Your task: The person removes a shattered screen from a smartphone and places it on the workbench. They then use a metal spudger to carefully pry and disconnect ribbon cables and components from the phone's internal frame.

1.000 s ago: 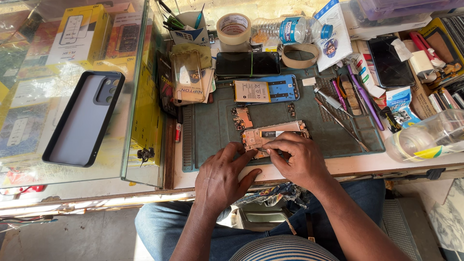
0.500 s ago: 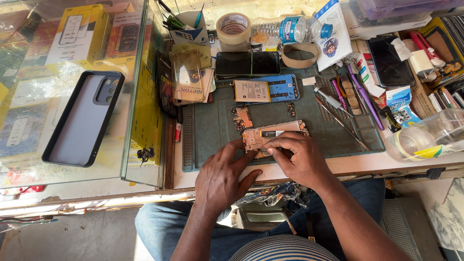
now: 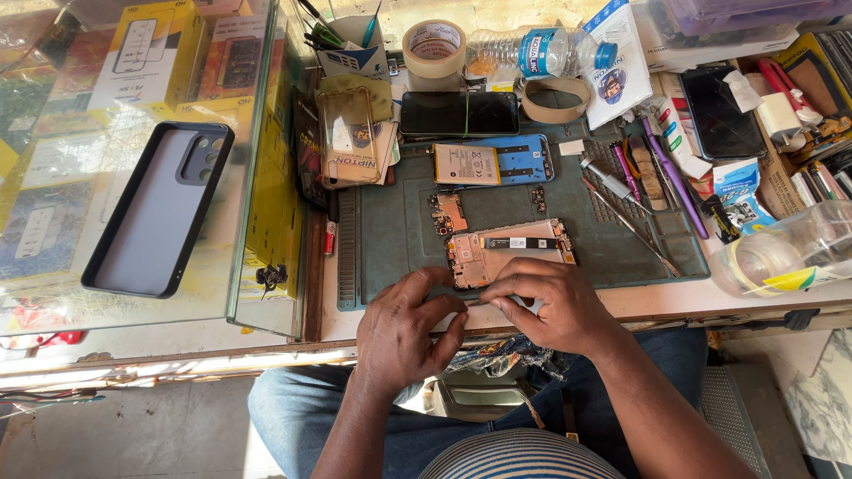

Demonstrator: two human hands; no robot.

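while both hands pinch its 6 o'clock edge, left hand [image 3: 410,330] and right hand [image 3: 548,304] half-curled, the opened phone frame [image 3: 509,253] looks light, stiff, fragile; best gripped by its rim.

mat [image 3: 399,231]: matt green rubber
phone case [image 3: 160,213]: dark matt plastic
counter [image 3: 106,106]: glossy glass
bottle [image 3: 532,51], twelve o'clock: clear shiny plastic

Opened phone frame [image 3: 510,253], copper-coloured insides up, flat on the green mat's near edge.
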